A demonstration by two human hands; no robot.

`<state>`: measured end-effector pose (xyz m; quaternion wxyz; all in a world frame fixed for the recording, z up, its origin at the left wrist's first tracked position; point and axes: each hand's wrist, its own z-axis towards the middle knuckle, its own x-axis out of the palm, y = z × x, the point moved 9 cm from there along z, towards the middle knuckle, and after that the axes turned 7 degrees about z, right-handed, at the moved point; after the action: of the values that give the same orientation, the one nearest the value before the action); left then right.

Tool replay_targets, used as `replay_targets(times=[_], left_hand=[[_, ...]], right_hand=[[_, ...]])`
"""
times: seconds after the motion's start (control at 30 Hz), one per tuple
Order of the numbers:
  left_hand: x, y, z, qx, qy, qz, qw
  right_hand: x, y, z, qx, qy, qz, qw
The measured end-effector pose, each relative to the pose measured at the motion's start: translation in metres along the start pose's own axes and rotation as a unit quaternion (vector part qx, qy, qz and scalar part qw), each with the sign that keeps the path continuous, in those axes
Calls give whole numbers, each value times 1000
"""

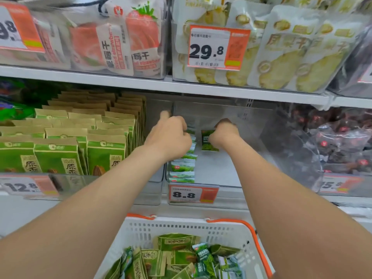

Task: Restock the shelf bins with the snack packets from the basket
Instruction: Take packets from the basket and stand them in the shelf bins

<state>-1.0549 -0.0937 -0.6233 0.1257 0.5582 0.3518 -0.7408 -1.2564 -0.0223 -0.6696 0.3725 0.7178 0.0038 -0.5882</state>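
Currently held packet: a dark green snack packet (207, 140) is standing roughly upright, long axis vertical, deep in the clear bin (217, 170) on the middle shelf.
Right hand: the right hand (225, 135) is gripping that packet by its right edge, with its fingers curling tightly round it, so the packet is sticking out to the left of the fist.
Left hand: the left hand (169, 135) is reaching in beside it, its fingers curling down over the rear of the row; the back of the hand is hiding whether they are pinching anything.
Row of packets (182, 166): small green-and-white packets are standing on edge, running front to back along the bin's left wall.
Deciding relation: the held packet is sitting just right of the row with a narrow gap between. The left hand is the nearer one to the row and the right hand is carrying the load, so the coming move is probably calling for a short shift leftward, keeping the packet upright.
Bin floor: the right part is showing bare plastic, with a price tag (193, 193) hanging on the front.
Basket (181, 225): it is sitting below the arms, holding more loose packets (205, 260), so restocking is looking far from finished.
Neighbouring bin: brown-and-green bags (60, 154) are filling the bin to the left.
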Motion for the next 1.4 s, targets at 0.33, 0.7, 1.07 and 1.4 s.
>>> replay_targets(times=[0.33, 0.7, 1.07, 1.4], left_hand=[[4, -7, 3, -13, -14, 144, 989], [5, -8, -1, 12, -35, 162, 986], [8, -7, -10, 28, -7, 140, 990], [7, -7, -23, 55, 13, 124, 991]], right_hand=[[20, 11, 41, -7, -55, -7, 998], [44, 25, 26, -87, 13, -60, 994], [28, 6, 25, -80, -34, 36, 996], [51, -8, -3, -115, 199, 49, 972]])
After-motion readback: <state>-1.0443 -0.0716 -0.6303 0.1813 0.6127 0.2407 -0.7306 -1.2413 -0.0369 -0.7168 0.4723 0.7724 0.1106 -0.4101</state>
